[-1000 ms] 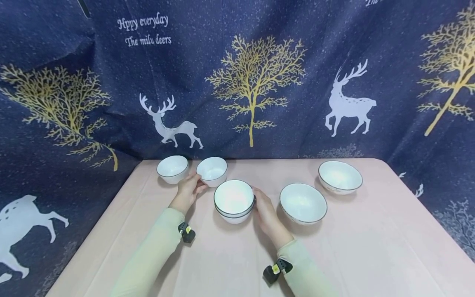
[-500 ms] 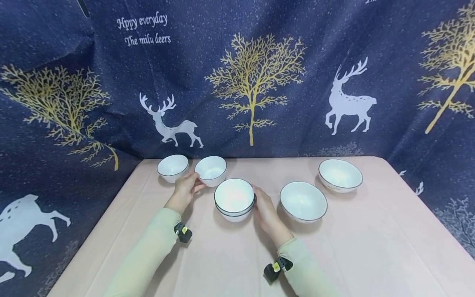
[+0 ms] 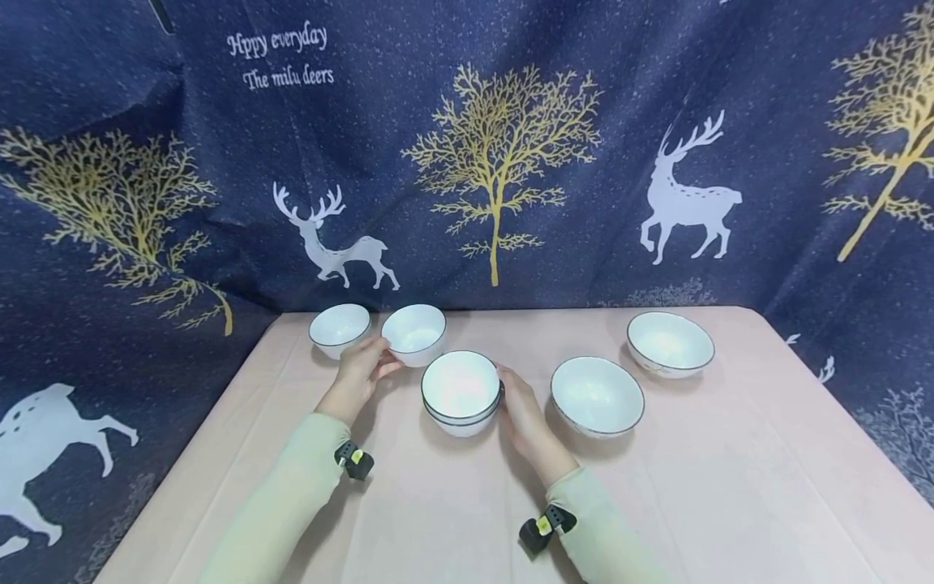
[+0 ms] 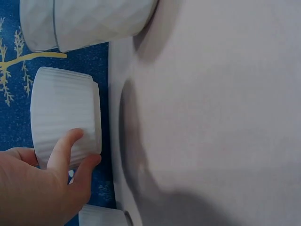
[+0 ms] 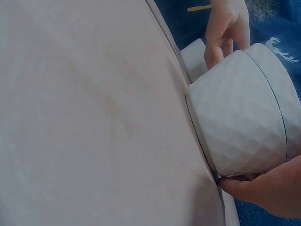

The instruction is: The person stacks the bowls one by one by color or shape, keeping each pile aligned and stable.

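Note:
My left hand point(image 3: 359, 371) holds a small white bowl point(image 3: 414, 331) with a dark rim by its left side. In the left wrist view this bowl point(image 4: 63, 110) shows fine vertical ribs, fingers bent against its wall and foot. At the middle of the table, my right hand point(image 3: 527, 415) grips the right side of two nested white bowls point(image 3: 461, 389). Diamond facets cover the outside of these stacked bowls point(image 5: 240, 117) in the right wrist view, where my right thumb and fingers reach around the lower side. The ribbed bowl stands behind and left of the stack.
Another small white bowl point(image 3: 339, 326) sits at the table's back left, just beyond my left hand. Two wider white bowls point(image 3: 597, 397) stand to the right, the farther bowl point(image 3: 670, 345) near the back edge. A dark blue deer-print cloth point(image 3: 496, 162) hangs behind the pink-covered table point(image 3: 715, 470).
My left hand and forearm have shifted slightly left, and the ribbed bowl has moved a little left with them. My right hand keeps its grip on the stacked bowls.

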`<action>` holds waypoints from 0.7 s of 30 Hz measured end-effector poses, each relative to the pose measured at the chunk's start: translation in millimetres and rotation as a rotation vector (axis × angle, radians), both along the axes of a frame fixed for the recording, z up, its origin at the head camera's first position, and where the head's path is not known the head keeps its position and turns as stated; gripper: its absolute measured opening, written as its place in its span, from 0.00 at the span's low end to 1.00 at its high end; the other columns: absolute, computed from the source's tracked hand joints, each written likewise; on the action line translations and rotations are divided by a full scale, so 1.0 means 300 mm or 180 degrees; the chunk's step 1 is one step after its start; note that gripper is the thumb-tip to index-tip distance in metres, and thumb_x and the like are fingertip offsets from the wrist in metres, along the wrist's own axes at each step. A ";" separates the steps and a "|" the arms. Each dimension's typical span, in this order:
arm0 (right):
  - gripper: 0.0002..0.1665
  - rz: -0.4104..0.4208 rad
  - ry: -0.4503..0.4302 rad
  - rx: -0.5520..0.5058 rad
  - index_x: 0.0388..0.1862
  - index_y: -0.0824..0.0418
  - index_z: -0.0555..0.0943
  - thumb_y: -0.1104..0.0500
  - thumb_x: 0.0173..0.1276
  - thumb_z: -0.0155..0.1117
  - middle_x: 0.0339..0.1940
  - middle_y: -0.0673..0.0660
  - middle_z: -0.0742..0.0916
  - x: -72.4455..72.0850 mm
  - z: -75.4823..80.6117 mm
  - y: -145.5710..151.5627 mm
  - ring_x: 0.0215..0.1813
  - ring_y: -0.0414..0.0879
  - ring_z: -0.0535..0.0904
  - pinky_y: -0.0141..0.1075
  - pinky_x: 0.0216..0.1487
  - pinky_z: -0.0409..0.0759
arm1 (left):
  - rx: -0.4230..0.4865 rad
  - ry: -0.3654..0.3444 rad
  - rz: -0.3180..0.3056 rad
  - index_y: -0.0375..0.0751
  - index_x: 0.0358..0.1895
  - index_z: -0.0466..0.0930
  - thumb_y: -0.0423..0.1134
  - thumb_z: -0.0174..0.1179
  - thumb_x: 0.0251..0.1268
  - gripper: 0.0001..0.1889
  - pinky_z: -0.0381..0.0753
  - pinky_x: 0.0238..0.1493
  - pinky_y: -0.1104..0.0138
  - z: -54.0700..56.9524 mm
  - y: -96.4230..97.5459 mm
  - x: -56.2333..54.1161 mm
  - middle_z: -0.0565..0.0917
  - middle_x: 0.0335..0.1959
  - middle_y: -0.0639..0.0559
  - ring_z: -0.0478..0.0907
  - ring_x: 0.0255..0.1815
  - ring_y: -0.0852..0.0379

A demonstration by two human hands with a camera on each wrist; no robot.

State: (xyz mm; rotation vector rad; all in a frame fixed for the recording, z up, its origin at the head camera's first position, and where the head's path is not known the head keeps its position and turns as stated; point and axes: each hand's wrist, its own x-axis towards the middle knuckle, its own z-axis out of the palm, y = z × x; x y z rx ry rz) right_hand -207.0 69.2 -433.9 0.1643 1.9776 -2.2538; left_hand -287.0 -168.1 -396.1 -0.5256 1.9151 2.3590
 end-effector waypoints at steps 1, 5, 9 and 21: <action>0.31 0.0003 -0.0003 -0.0002 0.74 0.59 0.61 0.47 0.79 0.33 0.76 0.58 0.61 -0.001 0.000 0.000 0.77 0.54 0.49 0.50 0.78 0.54 | 0.0006 0.0002 0.0002 0.26 0.68 0.62 0.25 0.48 0.64 0.27 0.86 0.48 0.67 0.004 -0.001 0.000 0.73 0.48 0.37 0.78 0.33 0.60; 0.31 0.0035 0.0034 0.0018 0.74 0.60 0.60 0.47 0.79 0.32 0.76 0.59 0.60 0.000 -0.003 0.001 0.77 0.54 0.50 0.49 0.77 0.55 | 0.0068 0.0058 -0.0026 0.25 0.67 0.63 0.25 0.50 0.64 0.26 0.86 0.48 0.65 0.025 -0.005 0.008 0.74 0.50 0.35 0.80 0.33 0.59; 0.32 0.0054 0.0081 0.0043 0.74 0.60 0.60 0.46 0.79 0.31 0.76 0.60 0.61 0.005 -0.003 0.002 0.77 0.55 0.50 0.49 0.76 0.58 | 0.0097 0.0158 -0.0102 0.24 0.67 0.63 0.24 0.51 0.65 0.25 0.86 0.49 0.64 0.050 -0.008 0.024 0.74 0.47 0.37 0.81 0.30 0.59; 0.31 0.0040 0.0036 -0.0029 0.74 0.61 0.59 0.47 0.79 0.31 0.76 0.60 0.61 0.003 -0.003 -0.003 0.77 0.54 0.50 0.49 0.77 0.57 | 0.0055 0.0234 -0.0356 0.25 0.70 0.57 0.25 0.49 0.66 0.28 0.84 0.52 0.63 0.101 -0.031 0.052 0.73 0.49 0.36 0.81 0.31 0.60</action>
